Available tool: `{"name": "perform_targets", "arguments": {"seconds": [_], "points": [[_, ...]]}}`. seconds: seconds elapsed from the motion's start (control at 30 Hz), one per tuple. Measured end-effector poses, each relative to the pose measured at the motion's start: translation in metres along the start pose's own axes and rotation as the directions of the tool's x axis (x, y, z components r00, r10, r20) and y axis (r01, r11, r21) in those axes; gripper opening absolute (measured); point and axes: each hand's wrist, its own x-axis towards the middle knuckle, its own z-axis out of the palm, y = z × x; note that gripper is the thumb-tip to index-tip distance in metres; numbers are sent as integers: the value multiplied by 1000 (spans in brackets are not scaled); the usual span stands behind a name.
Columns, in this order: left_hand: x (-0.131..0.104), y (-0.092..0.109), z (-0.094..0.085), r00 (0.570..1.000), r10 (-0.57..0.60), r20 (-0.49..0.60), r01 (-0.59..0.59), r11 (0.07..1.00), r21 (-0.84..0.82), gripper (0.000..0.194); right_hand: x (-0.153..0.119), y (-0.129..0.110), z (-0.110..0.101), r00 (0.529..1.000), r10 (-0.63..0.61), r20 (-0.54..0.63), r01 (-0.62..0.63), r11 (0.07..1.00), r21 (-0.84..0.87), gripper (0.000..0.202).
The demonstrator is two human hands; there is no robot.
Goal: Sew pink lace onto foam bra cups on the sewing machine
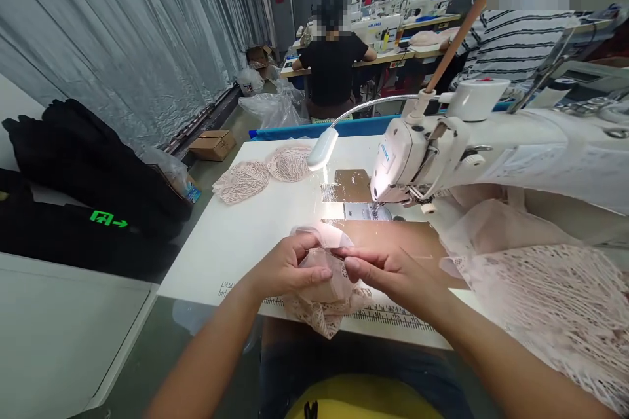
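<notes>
My hands: left (299,266) and right (376,268) both pinch the pale pink lace piece (327,285)
Lace cups (242,181): flat on my table (201,262)

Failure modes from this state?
Lace piece: the lower edge of the pale lace piece hangs past the table's front edge, so it might slip or snag if both hands, left and right, let go.

Lace pile: the large lace pile lies right beside the sewing machine; a loose fold could get caught.
</notes>
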Motion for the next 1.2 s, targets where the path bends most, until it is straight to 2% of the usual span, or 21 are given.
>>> {"name": "perform_targets", "arguments": {"seconds": [0.13,0.33,0.43,0.53,0.63,0.7,0.73,0.8,0.83,0.87,0.9,0.93,0.97,1.0,1.03,1.07,1.1,1.13,1.17,1.2], "points": [[-1,1,-1,1000,1,20,-3,997,83,38,10,0,8,999,-12,38,10,997,72,47],[-1,-1,-5,999,-3,39,-3,991,136,38,14,3,12,1000,-22,12,19,987,157,48],[0,-2,-4,999,23,27,-27,991,134,51,15,4,13,999,-40,7,38,985,167,43],[2,0,-1,999,14,30,-17,995,95,69,10,6,9,1000,-25,-16,27,997,76,44],[-2,5,-8,999,0,39,-4,994,108,63,-7,21,-5,994,24,-105,-41,986,-162,43],[-9,10,-27,1000,9,12,-11,984,176,57,-24,42,-19,977,-16,-213,-71,916,-395,40],[-13,13,-39,1000,6,-24,0,975,222,55,-34,55,-28,954,-59,-293,-105,851,-514,39],[-20,16,-67,985,-26,-170,83,937,338,54,-56,81,-46,906,-181,-383,-166,681,-714,38],[-23,18,-80,957,-13,-291,138,900,413,55,-66,93,-54,874,-259,-412,-194,590,-784,37],[-24,18,-89,905,63,-422,183,835,519,54,-75,102,-62,849,-318,-422,-224,507,-832,36],[-24,19,-93,844,179,-506,213,753,622,52,-83,109,-69,839,-354,-414,-243,437,-866,34],[-22,20,-92,793,304,-529,219,668,711,49,-88,114,-74,833,-376,-405,-258,383,-887,33],[-17,20,-84,771,406,-491,190,589,786,45,-92,117,-77,833,-384,-399,-272,344,-899,33],[-11,20,-71,787,462,-410,122,534,836,41,-93,118,-79,835,-381,-397,-283,321,-904,32],[-3,19,-55,832,462,-308,27,520,853,39,-92,117,-79,837,-375,-399,-292,311,-905,33],[7,17,-37,883,432,-186,-73,517,853,38,-90,114,-77,837,-374,-400,-293,312,-904,33],[19,14,-19,914,398,-75,-150,506,849,39,-87,111,-74,831,-385,-401,-284,326,-902,34],[30,10,-5,940,342,-19,-161,490,857,42,-83,107,-70,824,-399,-403,-266,355,-896,35],[42,5,6,959,282,-17,-123,470,874,42,-80,103,-65,814,-417,-403,-237,395,-888,35],[52,1,12,974,211,-86,-23,466,884,32,-79,98,-60,806,-431,-406,-200,446,-872,35]]}}
